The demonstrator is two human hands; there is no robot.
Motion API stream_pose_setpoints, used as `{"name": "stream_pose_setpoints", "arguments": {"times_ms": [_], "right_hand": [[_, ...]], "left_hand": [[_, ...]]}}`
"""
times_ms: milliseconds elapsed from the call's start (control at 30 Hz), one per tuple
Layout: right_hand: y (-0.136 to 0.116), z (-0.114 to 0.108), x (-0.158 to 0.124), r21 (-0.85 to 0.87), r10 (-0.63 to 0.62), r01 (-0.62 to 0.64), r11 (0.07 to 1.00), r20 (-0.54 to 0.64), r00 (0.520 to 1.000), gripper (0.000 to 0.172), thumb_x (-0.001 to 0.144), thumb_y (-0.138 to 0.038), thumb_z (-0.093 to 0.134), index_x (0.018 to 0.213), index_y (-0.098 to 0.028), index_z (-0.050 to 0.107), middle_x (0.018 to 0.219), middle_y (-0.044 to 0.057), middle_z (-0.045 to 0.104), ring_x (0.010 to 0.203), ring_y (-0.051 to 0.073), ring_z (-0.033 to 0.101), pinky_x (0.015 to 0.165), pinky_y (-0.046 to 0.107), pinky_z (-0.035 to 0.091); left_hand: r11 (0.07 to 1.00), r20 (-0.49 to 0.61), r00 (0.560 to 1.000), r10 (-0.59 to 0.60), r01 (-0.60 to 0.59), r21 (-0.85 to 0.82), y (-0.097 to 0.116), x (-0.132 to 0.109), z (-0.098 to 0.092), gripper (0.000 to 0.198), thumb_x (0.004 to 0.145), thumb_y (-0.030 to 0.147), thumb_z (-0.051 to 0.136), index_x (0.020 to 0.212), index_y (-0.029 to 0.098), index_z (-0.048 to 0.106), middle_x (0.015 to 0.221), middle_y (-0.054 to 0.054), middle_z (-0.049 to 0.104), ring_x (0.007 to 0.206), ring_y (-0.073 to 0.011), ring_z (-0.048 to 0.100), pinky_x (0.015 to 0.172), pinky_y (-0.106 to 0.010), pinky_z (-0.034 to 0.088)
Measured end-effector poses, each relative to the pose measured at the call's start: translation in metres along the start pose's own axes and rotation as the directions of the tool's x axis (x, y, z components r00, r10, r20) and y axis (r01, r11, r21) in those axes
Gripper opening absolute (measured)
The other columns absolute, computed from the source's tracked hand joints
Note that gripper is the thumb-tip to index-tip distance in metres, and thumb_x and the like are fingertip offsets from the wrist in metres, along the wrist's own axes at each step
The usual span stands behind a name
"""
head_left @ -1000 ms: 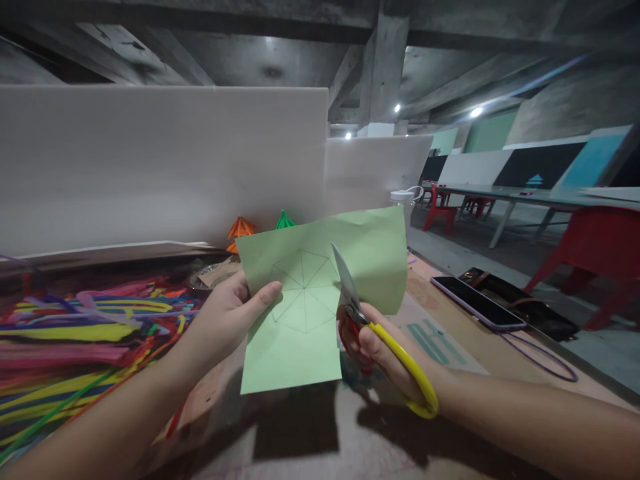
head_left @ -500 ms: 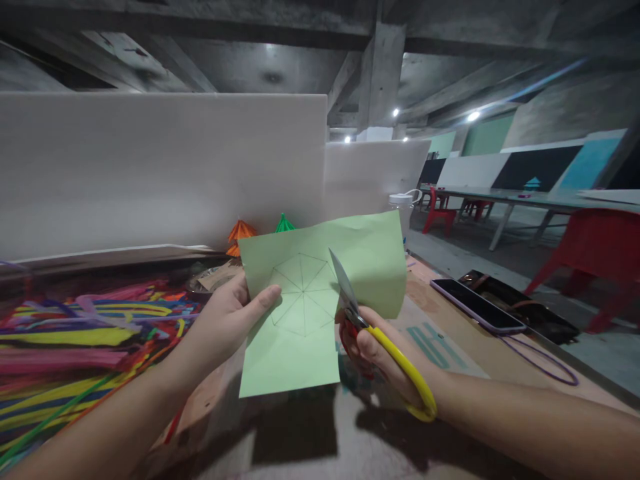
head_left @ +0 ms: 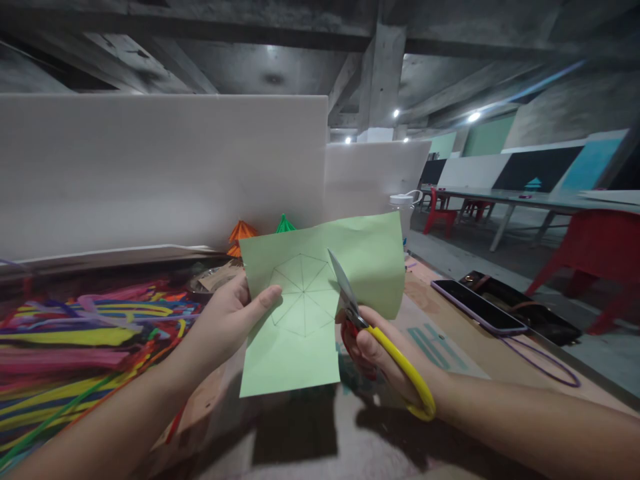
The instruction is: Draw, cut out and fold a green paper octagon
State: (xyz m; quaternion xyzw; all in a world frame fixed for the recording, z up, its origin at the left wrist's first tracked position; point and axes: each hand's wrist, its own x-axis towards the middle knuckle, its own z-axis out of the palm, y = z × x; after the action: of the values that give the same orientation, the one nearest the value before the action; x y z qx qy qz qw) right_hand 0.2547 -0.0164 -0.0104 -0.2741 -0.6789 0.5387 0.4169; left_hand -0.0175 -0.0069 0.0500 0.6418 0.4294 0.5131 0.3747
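A light green sheet of paper (head_left: 295,360) is held up above the table, with a pencilled octagon-like shape and spokes drawn on it. My left hand (head_left: 243,308) pinches its left edge, thumb on the front and fingers hidden behind. In my right hand (head_left: 383,347) is a pair of scissors (head_left: 407,373) with yellow and red handles. Their blade points up and left, beside the right edge of the drawing, where the sheet is cut from below. The paper's right part bends back behind the blade.
Colourful strips (head_left: 90,340) lie heaped at the left. Orange (head_left: 243,233) and green (head_left: 285,223) folded pieces stand behind the paper. A phone (head_left: 477,305) and a dark pouch (head_left: 525,310) lie at the right, near a clear bottle (head_left: 403,217). A white panel (head_left: 165,173) rises behind.
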Motion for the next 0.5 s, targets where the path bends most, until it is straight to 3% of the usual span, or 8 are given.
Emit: {"name": "stream_pose_setpoints", "arguments": {"times_ms": [500], "right_hand": [[0.0026,-0.0011,0.0022,0.047,0.0,-0.001,0.999,0.022,1.0,0.054,0.093,-0.071,0.061,0.111,-0.023,0.047,0.073,-0.007,0.039,0.055,0.007,0.032,0.048,0.023,0.027]], "left_hand": [[0.999,0.047,0.999,0.026,-0.025,-0.032,-0.0012,0.0024,-0.0006,0.05,0.089,0.059,0.076,0.119,0.021,0.066,0.097,-0.006,0.079,0.088,-0.0241,0.075,0.065,-0.027,0.057]]}}
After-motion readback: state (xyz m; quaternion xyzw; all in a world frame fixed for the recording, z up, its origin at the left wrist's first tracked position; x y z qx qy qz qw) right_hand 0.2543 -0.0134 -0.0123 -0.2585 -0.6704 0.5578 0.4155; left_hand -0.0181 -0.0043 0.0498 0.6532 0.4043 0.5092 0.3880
